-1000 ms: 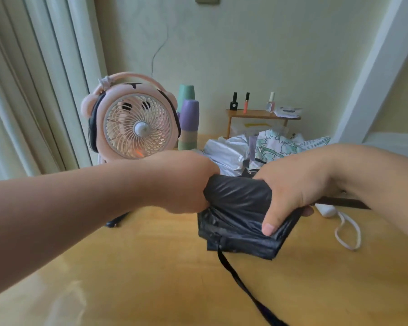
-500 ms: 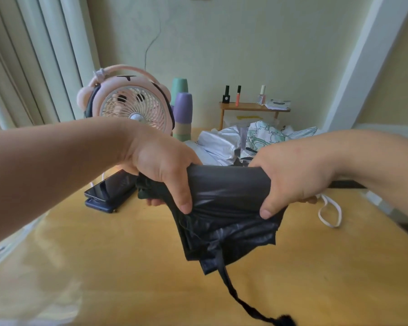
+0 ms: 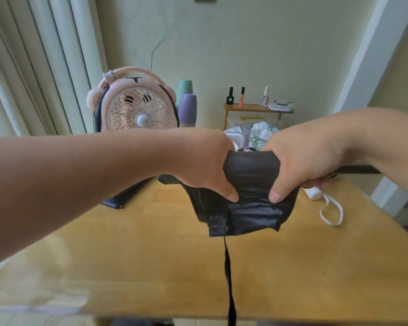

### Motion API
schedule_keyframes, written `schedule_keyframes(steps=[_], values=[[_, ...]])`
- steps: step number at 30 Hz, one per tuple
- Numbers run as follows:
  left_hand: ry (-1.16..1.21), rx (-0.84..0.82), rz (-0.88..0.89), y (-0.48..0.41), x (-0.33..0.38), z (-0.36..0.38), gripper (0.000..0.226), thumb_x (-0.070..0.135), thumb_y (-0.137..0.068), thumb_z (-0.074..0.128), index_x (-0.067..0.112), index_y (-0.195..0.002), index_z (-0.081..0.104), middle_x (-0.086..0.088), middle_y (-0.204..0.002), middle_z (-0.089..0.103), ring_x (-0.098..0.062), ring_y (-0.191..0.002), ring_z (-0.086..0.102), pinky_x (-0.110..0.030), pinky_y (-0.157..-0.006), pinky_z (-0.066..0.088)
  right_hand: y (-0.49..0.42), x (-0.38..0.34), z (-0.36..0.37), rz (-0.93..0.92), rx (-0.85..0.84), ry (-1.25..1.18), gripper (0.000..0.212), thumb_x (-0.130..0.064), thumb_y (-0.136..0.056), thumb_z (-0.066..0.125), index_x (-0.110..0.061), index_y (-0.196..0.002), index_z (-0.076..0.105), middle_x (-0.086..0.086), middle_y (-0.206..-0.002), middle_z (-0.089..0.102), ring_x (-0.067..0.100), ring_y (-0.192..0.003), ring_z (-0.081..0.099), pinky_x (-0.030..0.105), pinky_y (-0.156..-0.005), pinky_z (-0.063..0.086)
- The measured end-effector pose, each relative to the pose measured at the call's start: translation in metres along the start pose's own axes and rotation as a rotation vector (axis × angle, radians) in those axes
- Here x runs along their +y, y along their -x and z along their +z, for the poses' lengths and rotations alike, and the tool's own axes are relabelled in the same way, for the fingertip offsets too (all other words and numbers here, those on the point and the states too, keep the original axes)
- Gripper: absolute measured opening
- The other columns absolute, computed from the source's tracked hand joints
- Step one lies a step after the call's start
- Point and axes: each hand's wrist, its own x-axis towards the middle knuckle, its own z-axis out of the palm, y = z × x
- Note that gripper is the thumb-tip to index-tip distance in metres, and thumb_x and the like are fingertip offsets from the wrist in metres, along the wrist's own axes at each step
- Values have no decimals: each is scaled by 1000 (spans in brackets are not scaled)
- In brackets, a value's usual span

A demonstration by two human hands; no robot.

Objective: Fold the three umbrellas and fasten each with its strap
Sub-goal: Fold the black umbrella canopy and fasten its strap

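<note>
Head view. Entry: one black umbrella, in hand, part-folded.

- Left hand (image 3: pixel 207 165): fingers and thumb curled round the rolled top of the black umbrella (image 3: pixel 250 182), with the thumb pressing down on the front of the cloth.
- Right hand (image 3: pixel 299 161): same grip, just beside the left. The thumb is down on the cloth and the fingertips show under the wrist.
- Black umbrella: held between both hands above the table (image 3: pixel 127 255). The top is gathered into a roll, and the lower cloth hangs loose and creased below the thumbs.
- Strap (image 3: pixel 227 267): hangs straight down from the lower edge of the cloth, beneath the hands, unfastened.
- Behind the hands: a heap of pale cloth (image 3: pixel 262 132) with a green print, probably the other umbrellas, not folded.
- Right of the right hand: a white handle (image 3: pixel 313 192) with a loop cord, lying on the table.

Progress, as judged: the black umbrella is being rolled tight. Its loose lower cloth has yet to be gathered in, and the strap is not yet wound or closed. No fastened umbrella is in sight, so most of the task appears to remain.

Hidden or unclear:
- The black umbrella's own handle and shaft are covered by the hands.
- A dark bar beyond the right wrist may belong to the black umbrella; cannot tell.
- The strap's end and its fastener run off the bottom edge.
- The number of umbrellas in the pale heap cannot be told.
- A dark flat thing (image 3: pixel 125 196) under the left forearm is partly covered.
</note>
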Motion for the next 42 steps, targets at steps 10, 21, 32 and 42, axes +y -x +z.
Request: schedule_keyframes(steps=[10,21,32,42], values=[[-107,39,89,-22,-9,12,53,68,-78,71,22,-104,68,7,-77,60,-8,-65,55,-22,-52,39,4,-26,-7,-23,142,277,74,-80,-54,73,-42,-113,53,-19,-99,67,1,-85,65,28,-76,53],[-194,22,-19,-27,-6,13,60,83,-67,67,29,-93,61,10,-79,63,-11,-69,60,-31,-61,51,-34,-25,13,9,172,319,71,-76,-51,82,-20,-92,69,-5,-75,69,14,-71,67,29,-63,55],[-178,-17,61,-28,-8,11,45,68,-85,63,24,-80,60,4,-72,60,-11,-60,53,-25,-49,35,-34,-23,20,31,247,237,60,-70,-55,85,-27,-93,66,-5,-81,71,16,-75,69,32,-69,58],[-126,-103,16,-32,-14,7,62,76,-67,74,23,-99,70,6,-79,66,-13,-72,62,-28,-63,49,-33,-19,27,66,152,113,52,-60,-61,88,-12,-70,70,-1,-55,65,19,-50,60,27,-48,45]])
